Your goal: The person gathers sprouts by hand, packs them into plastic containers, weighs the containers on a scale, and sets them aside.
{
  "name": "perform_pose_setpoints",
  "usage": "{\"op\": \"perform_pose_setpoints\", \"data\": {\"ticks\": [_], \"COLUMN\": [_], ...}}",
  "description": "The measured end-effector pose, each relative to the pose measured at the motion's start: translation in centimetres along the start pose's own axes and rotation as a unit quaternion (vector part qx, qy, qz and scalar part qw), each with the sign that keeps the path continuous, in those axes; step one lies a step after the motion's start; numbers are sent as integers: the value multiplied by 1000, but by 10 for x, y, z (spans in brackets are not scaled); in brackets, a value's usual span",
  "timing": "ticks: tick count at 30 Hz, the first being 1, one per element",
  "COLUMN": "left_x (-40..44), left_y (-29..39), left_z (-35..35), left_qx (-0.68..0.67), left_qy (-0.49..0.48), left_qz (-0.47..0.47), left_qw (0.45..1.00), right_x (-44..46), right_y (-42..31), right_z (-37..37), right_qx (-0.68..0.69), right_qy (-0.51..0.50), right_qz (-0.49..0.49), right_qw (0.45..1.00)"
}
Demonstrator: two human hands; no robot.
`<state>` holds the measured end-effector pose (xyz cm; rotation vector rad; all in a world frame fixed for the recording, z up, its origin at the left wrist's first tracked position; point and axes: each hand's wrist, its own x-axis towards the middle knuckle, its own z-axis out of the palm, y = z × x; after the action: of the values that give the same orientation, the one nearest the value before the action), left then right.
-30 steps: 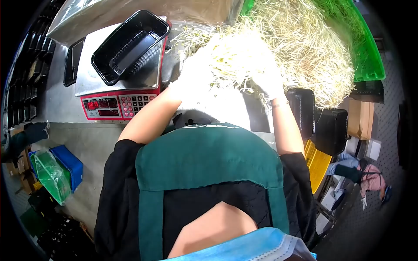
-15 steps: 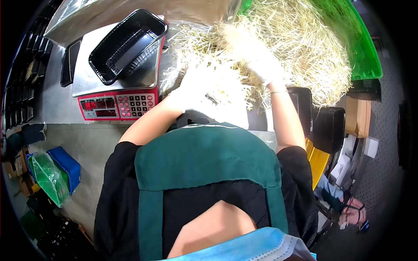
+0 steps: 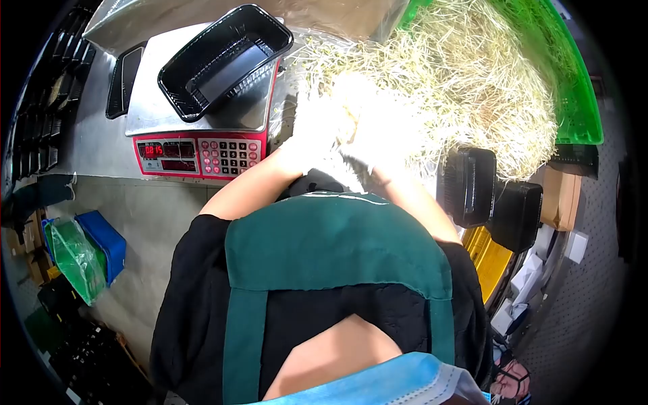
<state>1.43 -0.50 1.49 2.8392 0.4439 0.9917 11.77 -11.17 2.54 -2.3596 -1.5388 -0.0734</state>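
Observation:
My left hand point(image 3: 312, 131) and my right hand point(image 3: 379, 135), both in white gloves, are close together in front of my chest. Strong glare washes out their fingers, so their grip does not show. A few pale strands show between them; whether either hand holds any is unclear. Right behind them spreads a large heap of bean sprouts point(image 3: 486, 88). To the left of my left hand stands a red and silver weighing scale point(image 3: 202, 156) with lit red digits. A black plastic tray point(image 3: 226, 64) rests tilted on its metal plate.
A green crate point(image 3: 586, 115) borders the heap on the right. Black trays point(image 3: 471, 185) stand beside my right forearm, above a yellow surface point(image 3: 487, 260). Clear plastic sheeting point(image 3: 270, 13) lies behind the scale. Stacked black trays point(image 3: 30, 128) line the far left, and a blue bin point(image 3: 104, 243) is on the floor.
My right hand has come back from the sprout heap, leftward and toward my body, beside my left hand. The view has shifted slightly; the black tray is still on the scale.

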Motion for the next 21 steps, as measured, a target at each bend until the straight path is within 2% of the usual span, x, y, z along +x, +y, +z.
{"op": "perform_pose_setpoints", "data": {"ticks": [1, 2, 3, 5, 6, 7, 8, 10, 12, 13, 14, 17, 18, 19, 20, 21], "left_x": [5, 11, 23, 17, 25, 22, 14, 5, 27, 18, 3, -30, -22, -15, -15, -17], "left_y": [0, -2, -1, -13, -16, -25, -38, -66, -85, -89, -106, -113, -92, -76, -79, -92], "left_z": [-11, -23, -50, -110, -142, -153, -152, -159, -171, -174, -170, -156, -160, -166, -161, -147], "left_qx": [0, -15, -30, -162, -235, -227, -173, -296, -141, -177, -73, -17, -215, -403, -402, -493], "left_qy": [0, -187, -365, -255, -266, -233, -130, 29, 221, 237, 232, 171, 197, 214, 220, 256], "left_qz": [0, -70, -136, -89, -128, -124, -70, -144, -97, -205, -197, -334, -364, -377, -375, -408], "left_qw": [1000, 980, 920, 949, 926, 937, 974, 944, 960, 933, 950, 927, 885, 806, 806, 724], "right_x": [4, 15, 29, 39, 39, 39, 36, 30, 26, 26, 27, 17, 13, 8, 4, 5], "right_y": [-2, 8, 12, 21, 26, 29, 28, 27, 24, 23, 24, 31, 34, 33, 32, 38], "right_z": [0, -8, -26, -32, -23, -19, -23, -9, 2, 0, -5, -25, -32, -43, -57, -63], "right_qx": [-65, 0, 65, 126, 555, 850, 877, 876, 878, 881, 892, 918, 924, 923, 848, 794], "right_qy": [17, -63, -141, -213, -206, -153, -173, -175, -158, -157, -155, -152, -155, -158, -134, -122], "right_qz": [27, 5, -16, -37, 128, 261, 288, 268, 212, 203, 190, 159, 151, 147, 80, 40], "right_qw": [997, 998, 988, 968, 795, 431, 343, 361, 399, 396, 379, 331, 315, 317, 507, 594]}}
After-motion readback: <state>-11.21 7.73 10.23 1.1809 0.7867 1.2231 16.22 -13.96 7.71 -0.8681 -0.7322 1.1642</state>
